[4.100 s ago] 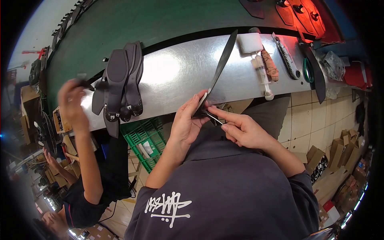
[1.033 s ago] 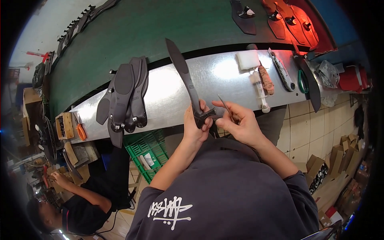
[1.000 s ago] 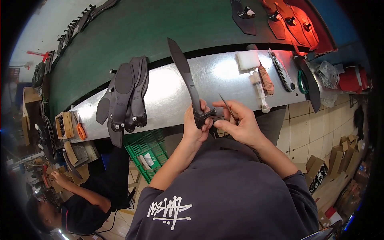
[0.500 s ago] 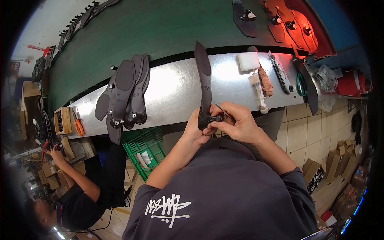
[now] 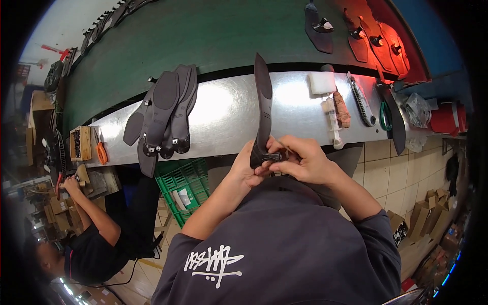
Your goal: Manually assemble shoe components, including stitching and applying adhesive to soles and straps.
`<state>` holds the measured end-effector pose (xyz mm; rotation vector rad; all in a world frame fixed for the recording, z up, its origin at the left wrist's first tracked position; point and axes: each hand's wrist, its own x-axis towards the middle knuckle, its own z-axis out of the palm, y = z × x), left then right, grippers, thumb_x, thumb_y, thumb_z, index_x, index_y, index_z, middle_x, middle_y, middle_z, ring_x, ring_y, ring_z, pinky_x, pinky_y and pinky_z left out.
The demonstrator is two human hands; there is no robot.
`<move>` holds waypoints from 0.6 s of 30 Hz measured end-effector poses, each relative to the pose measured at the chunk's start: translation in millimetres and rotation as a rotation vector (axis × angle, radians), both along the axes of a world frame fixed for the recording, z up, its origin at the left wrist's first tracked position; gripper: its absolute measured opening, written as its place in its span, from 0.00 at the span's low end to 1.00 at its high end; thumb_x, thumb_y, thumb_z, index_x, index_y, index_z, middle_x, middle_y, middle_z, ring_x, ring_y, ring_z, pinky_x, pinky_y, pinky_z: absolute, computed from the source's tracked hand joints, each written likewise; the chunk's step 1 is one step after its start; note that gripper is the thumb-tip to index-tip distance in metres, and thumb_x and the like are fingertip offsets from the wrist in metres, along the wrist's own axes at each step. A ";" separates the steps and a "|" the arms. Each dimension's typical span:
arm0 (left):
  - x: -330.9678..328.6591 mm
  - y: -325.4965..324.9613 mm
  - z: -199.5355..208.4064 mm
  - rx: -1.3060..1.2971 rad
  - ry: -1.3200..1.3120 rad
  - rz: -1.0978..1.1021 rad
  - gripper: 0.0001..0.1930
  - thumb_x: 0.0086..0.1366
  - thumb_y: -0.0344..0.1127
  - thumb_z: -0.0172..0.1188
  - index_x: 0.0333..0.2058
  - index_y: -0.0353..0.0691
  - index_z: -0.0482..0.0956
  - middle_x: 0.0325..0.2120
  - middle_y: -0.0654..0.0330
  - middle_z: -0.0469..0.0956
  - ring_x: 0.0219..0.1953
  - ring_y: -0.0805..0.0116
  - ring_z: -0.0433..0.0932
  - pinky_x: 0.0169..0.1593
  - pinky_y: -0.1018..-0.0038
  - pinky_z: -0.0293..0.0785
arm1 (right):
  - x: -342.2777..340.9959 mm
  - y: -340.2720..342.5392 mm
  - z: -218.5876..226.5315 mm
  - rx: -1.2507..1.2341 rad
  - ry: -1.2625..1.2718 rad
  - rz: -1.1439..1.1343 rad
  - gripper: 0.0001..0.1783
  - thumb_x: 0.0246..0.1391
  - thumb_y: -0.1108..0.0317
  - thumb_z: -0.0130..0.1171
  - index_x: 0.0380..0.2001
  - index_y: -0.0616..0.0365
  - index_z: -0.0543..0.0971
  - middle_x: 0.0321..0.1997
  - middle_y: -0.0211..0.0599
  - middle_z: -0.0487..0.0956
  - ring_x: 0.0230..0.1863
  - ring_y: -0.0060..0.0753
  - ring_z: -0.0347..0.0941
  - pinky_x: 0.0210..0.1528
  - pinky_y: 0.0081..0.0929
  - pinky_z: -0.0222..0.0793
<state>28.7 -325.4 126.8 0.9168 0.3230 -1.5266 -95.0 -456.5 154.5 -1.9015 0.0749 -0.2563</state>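
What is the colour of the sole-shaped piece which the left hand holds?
The piece is dark grey, best seen in the head view.

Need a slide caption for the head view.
Left hand holds a dark-grey sole-shaped piece, right hand at its near end, by a shiny metal bench.

A footwear workshop is indicated by heeled shoe soles [image 5: 165, 96] stacked on a metal ledge [image 5: 218, 109]. A utility knife [image 5: 362, 99] is laid there, and cardboard boxes [image 5: 422, 214] are kept nearby.
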 end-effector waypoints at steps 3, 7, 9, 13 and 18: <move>10.9 6.0 -14.8 -0.165 -0.077 0.052 0.09 0.70 0.35 0.42 0.30 0.41 0.67 0.09 0.64 0.64 0.05 0.79 0.55 0.09 0.85 0.52 | -0.3 0.9 11.3 0.216 0.272 -0.037 0.15 0.55 0.75 0.56 0.47 0.62 0.75 0.24 0.30 0.70 0.25 0.23 0.68 0.28 0.21 0.65; 16.6 8.0 -24.0 -0.218 -0.178 0.028 0.17 0.73 0.46 0.45 0.31 0.41 0.72 0.10 0.65 0.67 0.05 0.80 0.59 0.08 0.85 0.50 | -4.8 -9.5 -9.3 0.176 0.096 -0.081 0.27 0.59 0.76 0.46 0.63 0.58 0.66 0.26 0.27 0.66 0.23 0.17 0.56 0.26 0.18 0.56; 18.4 7.4 -22.4 -0.159 -0.224 0.021 0.18 0.71 0.49 0.47 0.31 0.41 0.73 0.11 0.65 0.68 0.06 0.81 0.61 0.08 0.86 0.51 | -2.0 -15.4 -1.4 -0.170 -0.026 -0.115 0.30 0.56 0.77 0.50 0.64 0.57 0.65 0.23 0.30 0.67 0.22 0.20 0.59 0.26 0.19 0.57; 22.6 5.8 -12.4 -0.042 -0.373 -0.066 0.17 0.69 0.51 0.52 0.34 0.42 0.75 0.14 0.67 0.70 0.07 0.82 0.63 0.08 0.87 0.52 | 8.3 -22.0 28.8 -0.235 -0.077 -0.089 0.32 0.54 0.76 0.53 0.64 0.57 0.64 0.20 0.34 0.70 0.21 0.24 0.63 0.26 0.22 0.59; 40.6 6.7 3.8 -0.017 -0.527 -0.384 0.13 0.69 0.46 0.52 0.39 0.42 0.76 0.16 0.69 0.71 0.08 0.83 0.63 0.09 0.88 0.53 | 26.2 -27.2 50.9 -0.246 0.229 0.085 0.28 0.53 0.75 0.57 0.59 0.57 0.69 0.20 0.42 0.75 0.20 0.42 0.73 0.24 0.32 0.64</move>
